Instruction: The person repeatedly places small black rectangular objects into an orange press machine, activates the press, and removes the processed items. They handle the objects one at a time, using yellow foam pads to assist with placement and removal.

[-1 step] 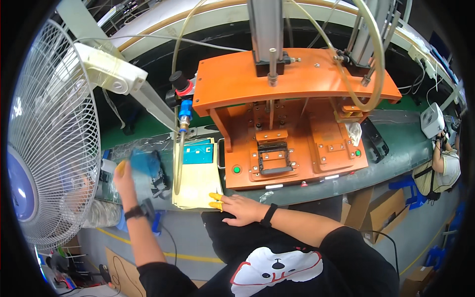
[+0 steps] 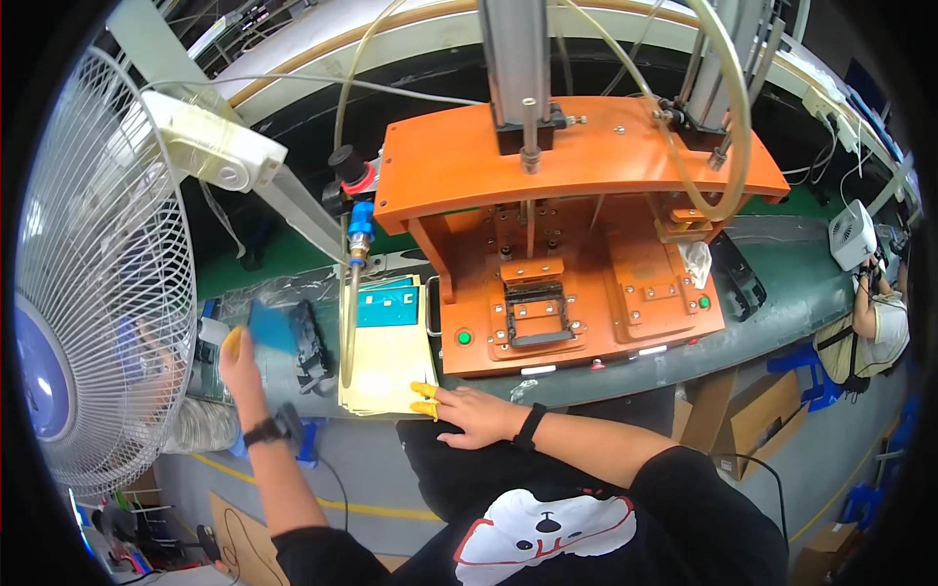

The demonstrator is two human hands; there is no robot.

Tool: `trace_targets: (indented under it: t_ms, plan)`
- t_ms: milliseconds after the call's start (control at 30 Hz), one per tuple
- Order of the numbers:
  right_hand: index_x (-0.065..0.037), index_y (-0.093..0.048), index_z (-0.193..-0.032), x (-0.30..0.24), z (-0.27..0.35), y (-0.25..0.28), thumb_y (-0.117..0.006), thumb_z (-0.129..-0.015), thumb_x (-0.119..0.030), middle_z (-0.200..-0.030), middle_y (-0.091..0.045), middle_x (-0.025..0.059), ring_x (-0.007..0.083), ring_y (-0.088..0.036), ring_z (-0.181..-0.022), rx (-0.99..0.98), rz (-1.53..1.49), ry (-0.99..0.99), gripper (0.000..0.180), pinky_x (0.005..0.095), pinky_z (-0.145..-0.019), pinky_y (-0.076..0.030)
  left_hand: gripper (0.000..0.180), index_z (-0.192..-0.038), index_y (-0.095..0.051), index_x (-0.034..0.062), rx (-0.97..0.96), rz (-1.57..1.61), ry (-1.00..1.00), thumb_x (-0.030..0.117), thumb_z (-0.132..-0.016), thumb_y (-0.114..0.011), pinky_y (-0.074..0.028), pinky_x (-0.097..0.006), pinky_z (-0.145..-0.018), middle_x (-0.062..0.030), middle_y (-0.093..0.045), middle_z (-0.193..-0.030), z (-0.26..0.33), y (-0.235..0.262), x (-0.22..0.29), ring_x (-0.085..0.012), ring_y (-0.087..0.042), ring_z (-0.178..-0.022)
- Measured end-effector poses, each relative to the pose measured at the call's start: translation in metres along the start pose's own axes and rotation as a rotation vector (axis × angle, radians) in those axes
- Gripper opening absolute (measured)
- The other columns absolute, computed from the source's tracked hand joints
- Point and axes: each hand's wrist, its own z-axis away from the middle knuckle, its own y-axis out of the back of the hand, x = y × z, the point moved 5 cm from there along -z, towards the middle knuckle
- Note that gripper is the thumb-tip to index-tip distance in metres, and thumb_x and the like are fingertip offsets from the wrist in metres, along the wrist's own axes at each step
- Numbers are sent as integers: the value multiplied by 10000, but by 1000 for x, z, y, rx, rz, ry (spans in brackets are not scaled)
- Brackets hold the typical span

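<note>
My left hand (image 2: 237, 363), a yellow cot on a finger, is closed on a blue sheet (image 2: 273, 328), blurred by motion. Black plastic parts (image 2: 311, 350) lie on the bench just beside that sheet. With fingers stretched out, my right hand (image 2: 474, 417) rests at the near right corner of a stack of pale yellow sheets (image 2: 383, 369); yellow cots cover two of its fingertips. A second blue sheet (image 2: 387, 308) with small pale marks lies on the far end of the stack. Right of it stands an orange press (image 2: 576, 161), a black frame (image 2: 537, 317) in its left fixture.
A large wire-caged fan (image 2: 117, 264) stands close at the left. An air hose with a blue fitting (image 2: 362, 232) hangs beside the press. Another black part (image 2: 741, 278) lies right of the press. Cardboard boxes (image 2: 772, 415) sit on the floor, and a person (image 2: 879, 322) is at far right.
My left hand and the blue sheet in it have shifted slightly left. The right hand stays on the stack. The whole view has moved a little.
</note>
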Motion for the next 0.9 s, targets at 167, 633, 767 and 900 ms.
trace_targets:
  t_ms: [167,633,767,900]
  plan:
    - [-26,-616,-1049,-34,11,52,-724,-958,-282,-1308,-587,172,376,-641,-982,50,-19,35,292,457,-862,-532,349,-1364,-622,-42,-336,-15,107,85,-1040,-643,-504,-256,-882,-52,-689,-1201,114,27,59,-120,-634,-1027]
    - [-61,-702,-958,-55,68,230,-775,-841,-174,-1104,-657,104,315,-586,-1176,316,668,-129,178,481,-1004,-436,372,-1314,-660,-37,-1231,395,25,22,-949,-693,-467,-392,-1122,-158,-694,-1338,256,-171,206,-251,-639,-1268]
    - [-51,-695,-937,-95,84,278,-788,-825,-114,-980,-665,112,333,-658,-980,539,533,-29,158,446,-861,-514,341,-1286,-697,26,-1017,182,-397,77,-949,-710,-438,-422,-1154,-154,-690,-1365,227,-228,241,-313,-619,-1327]
    - [18,-760,-1043,-129,170,326,-793,-906,-111,-975,-741,148,307,-717,-891,633,9,-256,191,383,-795,-553,317,-1257,-698,12,-978,-51,-504,90,-950,-711,-484,-448,-1085,-204,-682,-1327,203,-280,255,-401,-625,-1254]
